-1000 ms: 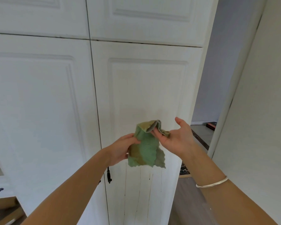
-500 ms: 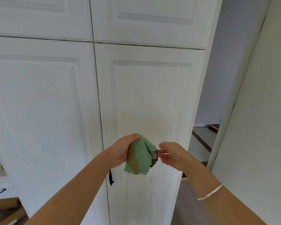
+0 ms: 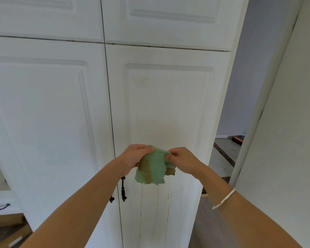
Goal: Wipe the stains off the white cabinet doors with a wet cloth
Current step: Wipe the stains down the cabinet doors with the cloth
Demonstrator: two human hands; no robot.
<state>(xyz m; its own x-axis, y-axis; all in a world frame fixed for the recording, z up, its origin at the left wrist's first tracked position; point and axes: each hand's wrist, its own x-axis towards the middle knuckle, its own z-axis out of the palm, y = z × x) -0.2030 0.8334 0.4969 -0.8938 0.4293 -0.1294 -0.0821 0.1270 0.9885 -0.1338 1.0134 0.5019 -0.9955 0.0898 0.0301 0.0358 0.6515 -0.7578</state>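
Closing the right hand (image 3: pixel 183 162) back onto the brown-stained green terry cloth (image 3: pixel 153 167) in the left hand (image 3: pixel 132 159), pinching it with curled fingers (image 3: pixel 145 149) in front of the streaked white cabinet door (image 3: pixel 168 104), ideally refolding a clean face outward.

cloth (image 3: pixel 153 169): top edge buried under fingers of left grip (image 3: pixel 132 158) and right grip (image 3: pixel 183 160). door handle (image 3: pixel 123 190) below left grip: top end hidden by wrist. second handle (image 3: pixel 111 199) mostly behind forearm. upper doors (image 3: pixel 168 24) cut by top edge. reddish item (image 3: pixel 238 139) far right of right grip: too small to ID.
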